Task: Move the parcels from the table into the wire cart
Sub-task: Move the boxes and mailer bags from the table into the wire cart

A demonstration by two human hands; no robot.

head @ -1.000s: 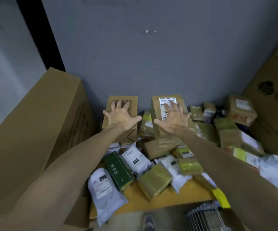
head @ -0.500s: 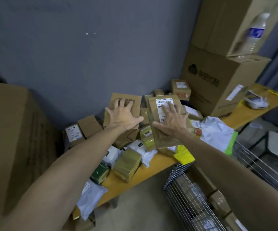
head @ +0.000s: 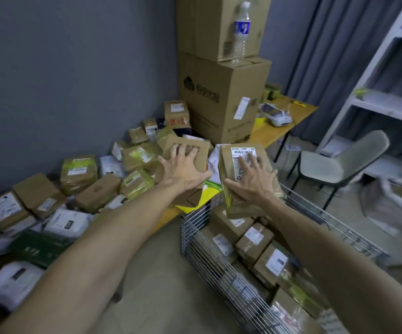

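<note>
Brown taped parcel with white barcode label (head: 229,165): head view; right hand (head: 253,179) is clamping it, fingers spread on top, thumb round the near-left edge; it is hanging over the far end of the silver wire cart (head: 219,273).
Plain brown cardboard box with printed characters (head: 201,153): left hand (head: 183,169) is gripping it likewise, over the yellow wooden table (head: 298,112) edge, just left of the cart.
Axis: both are pointing away from the person, tilted.
Nearer hand: right, probably only needing to lower; left is needing to cross right.
In the way: labelled brown boxes (head: 255,237) are lying on the cart floor.
Around: stacked large cartons (head: 219,97) behind, grey chair (head: 339,165) to the right.
</note>
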